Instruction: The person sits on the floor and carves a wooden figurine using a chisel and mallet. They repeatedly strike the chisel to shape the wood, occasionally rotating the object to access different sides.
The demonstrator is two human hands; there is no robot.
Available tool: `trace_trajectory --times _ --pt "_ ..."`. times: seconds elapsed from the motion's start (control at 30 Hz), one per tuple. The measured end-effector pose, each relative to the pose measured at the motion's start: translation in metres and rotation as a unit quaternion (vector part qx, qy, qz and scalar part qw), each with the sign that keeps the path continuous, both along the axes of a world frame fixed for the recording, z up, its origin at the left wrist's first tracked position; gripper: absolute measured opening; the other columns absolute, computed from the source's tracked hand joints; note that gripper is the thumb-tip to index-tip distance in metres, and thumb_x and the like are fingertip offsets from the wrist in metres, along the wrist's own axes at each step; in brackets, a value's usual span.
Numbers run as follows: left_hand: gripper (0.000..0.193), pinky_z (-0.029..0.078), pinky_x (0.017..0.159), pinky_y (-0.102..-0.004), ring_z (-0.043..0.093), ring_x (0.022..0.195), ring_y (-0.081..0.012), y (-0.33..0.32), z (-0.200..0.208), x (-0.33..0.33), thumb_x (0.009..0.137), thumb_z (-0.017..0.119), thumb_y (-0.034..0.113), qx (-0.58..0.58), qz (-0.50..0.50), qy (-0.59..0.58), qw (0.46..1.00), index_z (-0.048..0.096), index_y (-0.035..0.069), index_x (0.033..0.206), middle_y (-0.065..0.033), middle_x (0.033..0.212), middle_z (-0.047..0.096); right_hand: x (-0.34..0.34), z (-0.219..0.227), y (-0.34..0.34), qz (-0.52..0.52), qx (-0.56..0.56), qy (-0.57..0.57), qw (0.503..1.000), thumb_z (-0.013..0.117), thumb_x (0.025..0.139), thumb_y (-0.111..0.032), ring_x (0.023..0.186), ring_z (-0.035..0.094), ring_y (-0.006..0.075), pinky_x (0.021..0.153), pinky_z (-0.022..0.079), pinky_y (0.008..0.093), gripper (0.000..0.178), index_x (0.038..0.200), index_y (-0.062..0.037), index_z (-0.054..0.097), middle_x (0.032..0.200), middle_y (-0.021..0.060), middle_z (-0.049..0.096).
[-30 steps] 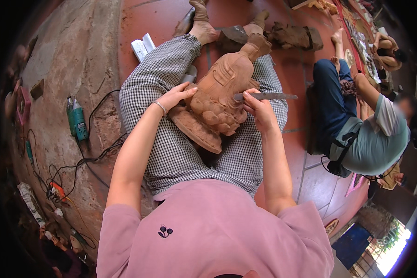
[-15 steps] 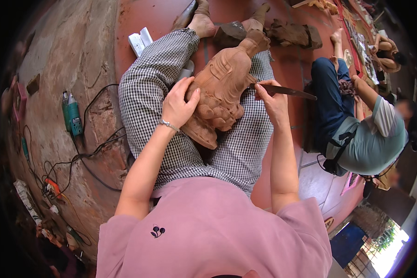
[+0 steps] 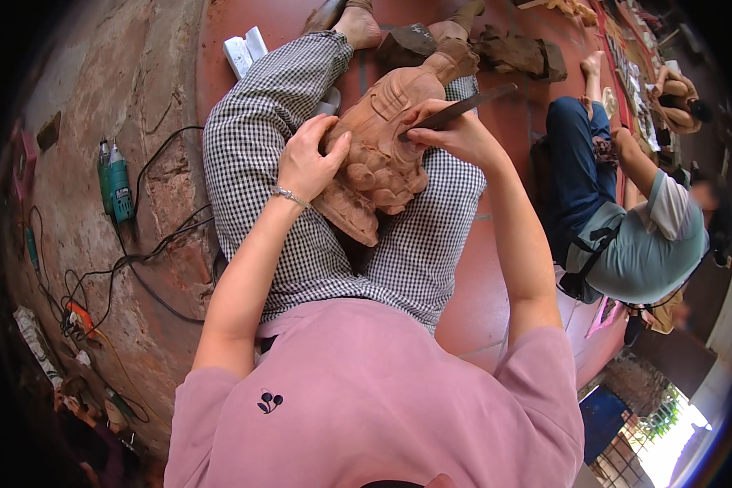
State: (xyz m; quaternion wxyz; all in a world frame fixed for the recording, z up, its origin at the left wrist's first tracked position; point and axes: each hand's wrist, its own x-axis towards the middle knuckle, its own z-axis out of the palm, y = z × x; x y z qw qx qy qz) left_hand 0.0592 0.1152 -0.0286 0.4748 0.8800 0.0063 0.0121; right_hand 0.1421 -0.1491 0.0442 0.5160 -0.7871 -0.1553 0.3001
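Note:
A brown carved wooden figure (image 3: 386, 102), with draped folds and rounded lumps, lies slantwise between my thighs. My left hand (image 3: 311, 154) grips its left side, thumb over the top and the other fingers partly hidden along its edge. In my right hand (image 3: 455, 134) is a long, dark, flat tool (image 3: 476, 102), pinched between thumb and fingers. One end of it meets the folds on the carving's right side; the other sticks out up and to the right. Whether it is a file or a blade I cannot tell.
Dark wood chunks (image 3: 520, 55) lie on the red tiles beyond my feet. A white block (image 3: 244, 50) is at far left. Green power tools (image 3: 119, 185) with black cables (image 3: 150, 254) rest on the rough ground. At right, a person in a teal top (image 3: 651, 252) sits close.
My right hand has moved left and up, onto the carving, and the tool now points up to the right instead of slightly down. My left hand keeps its hold.

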Motion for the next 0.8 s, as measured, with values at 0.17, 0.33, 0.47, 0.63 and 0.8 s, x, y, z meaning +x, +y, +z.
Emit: trace_trajectory --times 0.17,0.33,0.47,0.63,0.8 --pt "0.051 0.05 0.102 -0.0418 0.062 0.12 -0.0367 0.0 0.0 0.0 0.09 0.066 0.039 -0.007 0.001 -0.001 1.0 0.067 -0.001 0.12 -0.0209 0.131 0.063 0.026 0.002 0.019 0.195 -0.079 -0.142 0.967 0.082 0.08 -0.01 0.099 0.068 0.0187 0.086 0.055 0.0322 0.025 0.102 -0.0008 0.073 0.111 0.0071 0.071" --pt "0.05 0.051 0.099 -0.0413 0.064 0.116 -0.0358 0.0 0.004 0.0 0.09 0.066 0.04 -0.011 -0.002 0.011 1.0 0.067 -0.001 0.12 -0.0193 0.128 0.065 0.053 0.018 0.048 0.282 -0.187 -0.057 0.939 0.086 0.072 -0.022 0.084 0.068 0.0227 0.076 0.053 0.0337 0.033 0.1 -0.0064 0.076 0.091 0.008 0.074" --pt "0.048 0.052 0.097 -0.0398 0.066 0.113 -0.0345 -0.001 0.005 -0.001 0.091 0.066 0.038 -0.015 0.0 -0.001 1.0 0.066 -0.001 0.12 -0.0185 0.125 0.067 0.07 0.007 0.068 0.369 -0.259 -0.113 0.885 0.086 0.073 -0.026 0.079 0.071 0.0189 0.07 0.054 0.032 0.032 0.098 -0.0092 0.076 0.084 0.0047 0.075" --pt "0.047 0.052 0.096 -0.0373 0.067 0.111 -0.033 0.001 0.01 -0.001 0.093 0.067 0.034 -0.018 -0.003 0.016 1.0 0.066 -0.003 0.122 -0.0193 0.123 0.068 0.072 0.013 0.074 0.279 -0.191 0.046 0.94 0.087 0.073 -0.023 0.074 0.067 0.0202 0.072 0.053 0.0352 0.029 0.087 -0.0026 0.072 0.083 0.0071 0.071" --pt "0.046 0.053 0.096 -0.038 0.068 0.11 -0.0332 -0.002 0.012 -0.001 0.093 0.067 0.034 -0.007 -0.001 -0.002 1.0 0.066 -0.002 0.121 -0.0194 0.122 0.068 0.071 0.008 0.069 0.383 -0.262 -0.129 0.877 0.084 0.075 -0.023 0.079 0.065 0.0205 0.072 0.051 0.0349 0.025 0.089 -0.0046 0.073 0.081 0.0078 0.069"
